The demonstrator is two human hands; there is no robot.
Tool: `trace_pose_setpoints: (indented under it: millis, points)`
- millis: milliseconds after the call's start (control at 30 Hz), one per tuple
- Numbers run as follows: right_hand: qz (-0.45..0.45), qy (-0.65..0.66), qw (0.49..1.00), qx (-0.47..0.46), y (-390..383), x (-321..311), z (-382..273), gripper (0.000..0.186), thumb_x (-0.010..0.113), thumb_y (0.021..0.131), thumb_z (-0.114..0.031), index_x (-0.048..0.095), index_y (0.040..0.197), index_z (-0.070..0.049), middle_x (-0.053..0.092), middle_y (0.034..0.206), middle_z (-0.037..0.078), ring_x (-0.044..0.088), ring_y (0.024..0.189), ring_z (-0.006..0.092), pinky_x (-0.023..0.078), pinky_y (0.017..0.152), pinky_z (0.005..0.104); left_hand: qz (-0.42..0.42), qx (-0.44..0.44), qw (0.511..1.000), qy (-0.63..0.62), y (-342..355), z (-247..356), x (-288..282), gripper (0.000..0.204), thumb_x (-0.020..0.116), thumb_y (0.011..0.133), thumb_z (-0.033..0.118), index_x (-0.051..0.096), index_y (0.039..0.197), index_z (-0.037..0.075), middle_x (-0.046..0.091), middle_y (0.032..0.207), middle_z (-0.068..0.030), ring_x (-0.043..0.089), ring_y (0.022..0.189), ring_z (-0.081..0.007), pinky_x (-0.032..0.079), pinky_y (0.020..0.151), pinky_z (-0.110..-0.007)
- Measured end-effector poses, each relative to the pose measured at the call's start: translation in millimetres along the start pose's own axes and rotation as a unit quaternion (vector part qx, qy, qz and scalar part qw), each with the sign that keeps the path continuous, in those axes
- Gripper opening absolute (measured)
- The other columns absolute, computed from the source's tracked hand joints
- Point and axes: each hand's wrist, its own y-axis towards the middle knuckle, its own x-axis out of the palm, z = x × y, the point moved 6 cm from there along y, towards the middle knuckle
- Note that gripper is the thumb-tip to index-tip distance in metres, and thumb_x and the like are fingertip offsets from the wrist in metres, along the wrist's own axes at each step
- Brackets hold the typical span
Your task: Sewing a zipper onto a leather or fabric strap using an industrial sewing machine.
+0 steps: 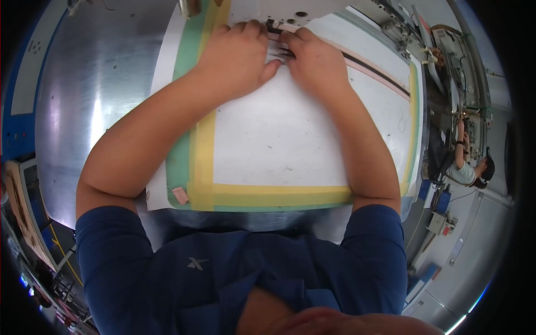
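And here we are at twelve o'clock, both your hands close together at the far side of the white sheet (279, 134)! Your left hand (237, 53) sits just short of twelve, fingers curled downward by the white machine panel (262, 8); their tips are hidden, so I cannot tell whether they pinch anything. Just past twelve, your right hand (318, 64) has its fingers closed around what looks like a slim dark tool (286, 52), its points aimed at your left thumb.

There's the pink-edged dark strip (377, 74), running from your fingers out toward two o'clock, lying along the sheet. It looks thin and light, probably bendy along its length and easy to crease, so a narrow pinch at its edges near your hands looks kinder than a hard squeeze midway. The slim tool looks stiff and light; hold it well back from those points. The sheet seems smooth, perhaps a little slippery.

Yellow tape (202, 151) and green tape (177, 151) line the nine o'clock side, a small pink block (180, 195) waits past eight, and the shiny metal counter (78, 100) spreads toward ten.
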Motion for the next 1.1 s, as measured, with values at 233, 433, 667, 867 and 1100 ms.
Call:
trace_pose_setpoints:
  millis: [233,433,667,867,1100]
  points:
    - [-0.016,0.007,1.0,0.005,0.8,0.3,0.1,0.035,0.065,0.084,-0.009,0.072,0.118,-0.015,0.068,0.11,0.006,0.07,0.096,0.0313,0.058,0.079,0.044,0.025,0.003,1.0,0.011,-1.9,1.1,-0.2,0.061,0.067,0.092,0.044,0.063,0.129,-0.005,0.065,0.124,-0.0175,0.067,0.107,-0.0317,0.051,0.093,-0.043]
    - [-0.005,0.011,1.0,0.002,-3.3,-3.8,7.2,0.033,0.061,0.086,-0.008,0.073,0.116,-0.014,0.067,0.108,0.006,0.07,0.096,0.0297,0.058,0.078,0.0437,0.031,0.01,0.999,0.027,-3.4,4.5,-3.7,0.065,0.065,0.094,0.045,0.059,0.134,-0.006,0.065,0.125,-0.0187,0.066,0.11,-0.0322,0.049,0.096,-0.043]
    - [-0.013,0.018,0.997,0.074,-39.7,-19.2,55.6,0.036,0.06,0.092,-0.009,0.071,0.126,-0.014,0.067,0.118,0.004,0.068,0.104,0.0294,0.057,0.088,0.0422,0.043,0.003,0.998,0.041,-3.9,7.9,-7.0,0.066,0.064,0.095,0.045,0.057,0.142,-0.001,0.063,0.131,-0.0191,0.063,0.116,-0.0333,0.047,0.1,-0.045]
    - [-0.022,0.011,0.991,0.131,-71.5,-33.0,101.3,0.036,0.059,0.094,-0.01,0.069,0.128,-0.014,0.065,0.122,0.004,0.068,0.107,0.0298,0.057,0.091,0.0424,0.014,0.006,0.998,0.057,-3.3,12.1,-9.4,0.062,0.062,0.096,0.045,0.056,0.145,0.007,0.061,0.135,-0.0193,0.059,0.122,-0.0335,0.044,0.105,-0.046]
    - [-0.019,0.041,0.991,0.124,-67.3,-26.7,106.3,0.035,0.058,0.093,-0.008,0.07,0.126,-0.012,0.066,0.12,0.006,0.067,0.107,0.0321,0.055,0.092,0.0443,0.0,0.028,0.995,0.095,11.7,34.2,-7.1,0.062,0.06,0.097,0.047,0.058,0.143,0.006,0.06,0.135,-0.0203,0.059,0.122,-0.0349,0.043,0.105,-0.047]
